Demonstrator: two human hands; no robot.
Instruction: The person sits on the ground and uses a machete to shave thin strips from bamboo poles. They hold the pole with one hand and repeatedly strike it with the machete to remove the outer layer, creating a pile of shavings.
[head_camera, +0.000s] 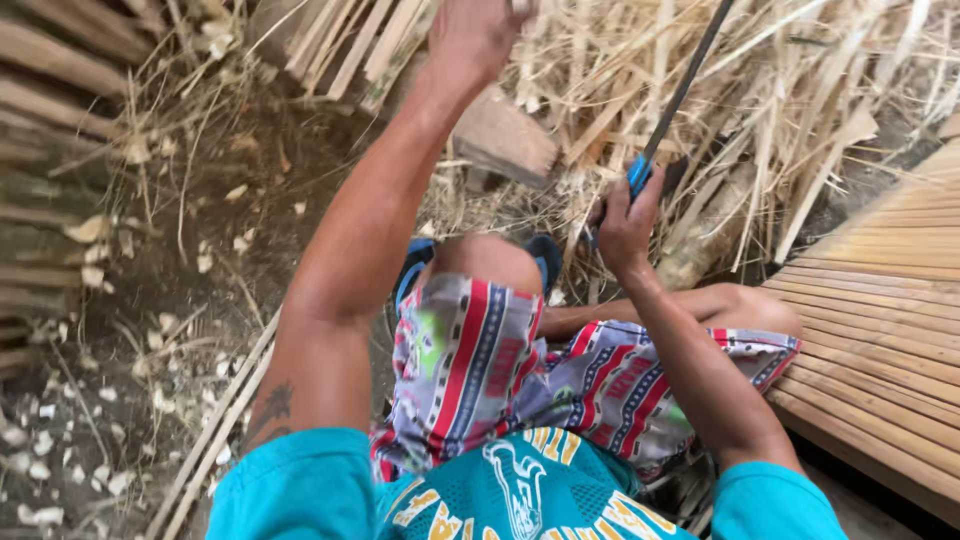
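A bare earth floor is seen from above, scattered with pale wood chips and dry straw. A person is seated on it with knees bent, dressed in a teal shirt and patterned shorts of red, blue and grey.

The left hand is raised far ahead at the top edge of the view, closed around something that is cut off by the frame; what it holds cannot be told. The right hand is closed around the blue handle of a long dark blade, which is held slanting up and away to the far right, above the knees.

A brown wooden block is set on the ground just beyond the knees, between the two hands. A loose heap of split bamboo strips is piled across the far side. A mat of flat bamboo slats is laid at the right, and rough rounded poles are stacked at the left edge.
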